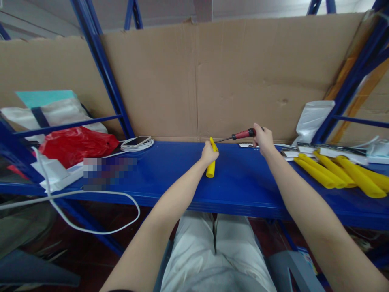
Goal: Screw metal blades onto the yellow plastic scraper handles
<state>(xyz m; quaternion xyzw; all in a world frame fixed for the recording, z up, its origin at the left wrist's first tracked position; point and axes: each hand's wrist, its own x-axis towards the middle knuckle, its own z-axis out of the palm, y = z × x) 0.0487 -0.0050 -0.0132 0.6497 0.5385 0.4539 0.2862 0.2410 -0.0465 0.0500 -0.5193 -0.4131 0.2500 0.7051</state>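
Blue metal benchtop (170,170), mid-span: your left hand (209,152) clamps a yellow plastic-looking tube (210,169), your right hand (263,140) a red-and-black-handled screwdriver (243,134), whose slim shaft (225,139), near the tube's top, could skid into your left hand if pushed askew.

We hold yellow tube (210,170) in left hand (209,152), above blue bench (243,182), its lower end toward us. Right hand (263,140) grips red-and-black screwdriver (243,134) by handle end, shaft pointing left at tube's upper part; whether tip touches, we cannot tell. To our right, more yellow tubes (360,177) lie close together, white bag (313,119) behind. To our left, red plastic bag (77,146), phone (136,141) by coiled white cable (147,145). Cardboard panel (243,77) behind bench.
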